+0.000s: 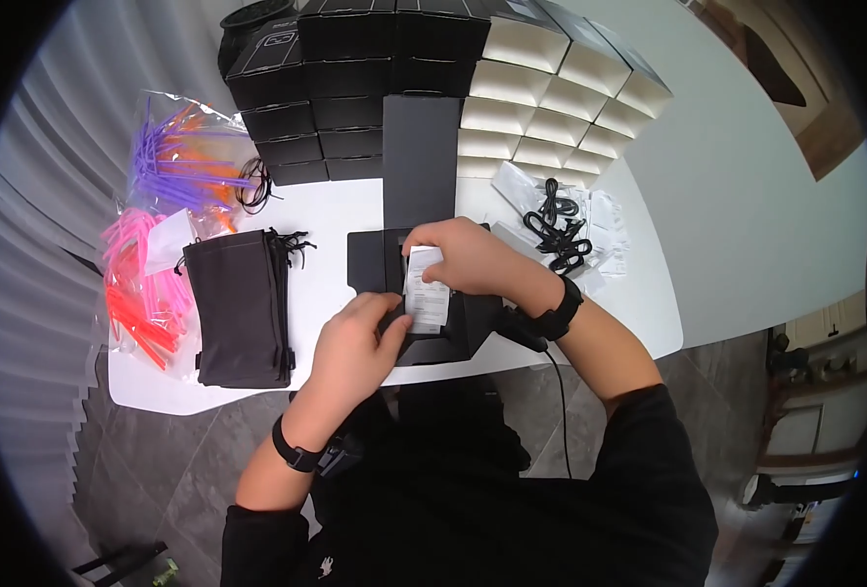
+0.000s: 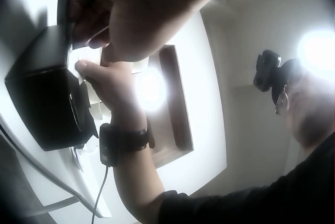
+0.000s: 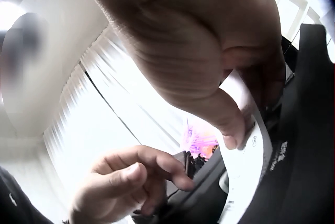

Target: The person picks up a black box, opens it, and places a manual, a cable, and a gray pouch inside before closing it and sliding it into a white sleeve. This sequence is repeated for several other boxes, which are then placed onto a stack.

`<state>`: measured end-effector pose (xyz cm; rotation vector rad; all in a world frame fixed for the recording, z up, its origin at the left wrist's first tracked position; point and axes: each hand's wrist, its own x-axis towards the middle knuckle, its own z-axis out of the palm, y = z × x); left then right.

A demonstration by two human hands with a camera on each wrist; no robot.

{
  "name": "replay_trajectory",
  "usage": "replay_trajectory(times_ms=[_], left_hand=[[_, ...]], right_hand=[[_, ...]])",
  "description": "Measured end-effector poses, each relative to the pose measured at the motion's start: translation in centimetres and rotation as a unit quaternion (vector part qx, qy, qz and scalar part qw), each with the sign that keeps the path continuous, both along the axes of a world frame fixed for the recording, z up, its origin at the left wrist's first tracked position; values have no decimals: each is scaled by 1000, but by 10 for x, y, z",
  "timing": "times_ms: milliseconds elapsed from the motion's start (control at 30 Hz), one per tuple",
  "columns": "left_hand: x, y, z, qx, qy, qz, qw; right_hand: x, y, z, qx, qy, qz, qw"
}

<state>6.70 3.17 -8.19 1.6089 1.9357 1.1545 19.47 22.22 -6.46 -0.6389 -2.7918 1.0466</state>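
Note:
An open black box [image 1: 468, 328] lies at the table's front edge, its long dark lid [image 1: 420, 157] extending away from it. Over the box's inside, my right hand [image 1: 468, 256] pinches a white printed paper [image 1: 428, 293] near its upper end, thumb on top; the right wrist view shows the paper [image 3: 243, 171] bent under that thumb. My left hand [image 1: 350, 347] is at the box's left side, fingers loosely bent, thumb beside the paper's lower end. In the left wrist view the box [image 2: 44, 93] shows its dark outer side. What lies under the paper is hidden.
Black boxes [image 1: 355, 83] and white-sided boxes [image 1: 522, 83] are stacked at the back. Black pouches [image 1: 238, 313] and bags of purple, orange, pink and red strips [image 1: 174, 161] lie left. Coiled black cables [image 1: 556, 230] and white papers [image 1: 605, 235] are on the right.

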Motion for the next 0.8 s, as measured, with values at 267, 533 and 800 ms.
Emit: replay_trajectory(times_ms=[267,533,800], left_hand=[[3,-3,-10,48,92,-9,995],[3,2,-13,55,96,7,994],[4,1,-14,53,90,16,994]], right_hand=[[0,-3,0,27,-16,9,999],[1,-8,-11,98,-52,4,994],[4,-17,-22,215,-32,35,975]])
